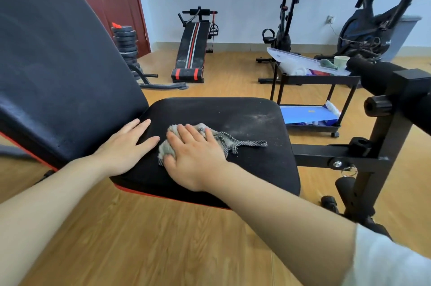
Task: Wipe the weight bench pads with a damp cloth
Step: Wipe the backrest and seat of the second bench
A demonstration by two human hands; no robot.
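The black seat pad (245,120) of the weight bench lies in front of me, with pale dust on its far right part. The raised backrest pad (58,64) slopes up at the left. A grey checked cloth (224,140) is spread on the seat. My right hand (193,157) presses flat on the cloth's left half with straight fingers. My left hand (126,145) rests flat on the seat's left edge, beside the gap to the backrest, touching no cloth.
The bench's black frame and foam leg rollers (382,80) stand at the right. A black cart (314,89) with a plastic bin and boxes sits behind the seat. A sit-up bench (191,52), stacked weight plates (126,40) and two exercise bikes line the far wall.
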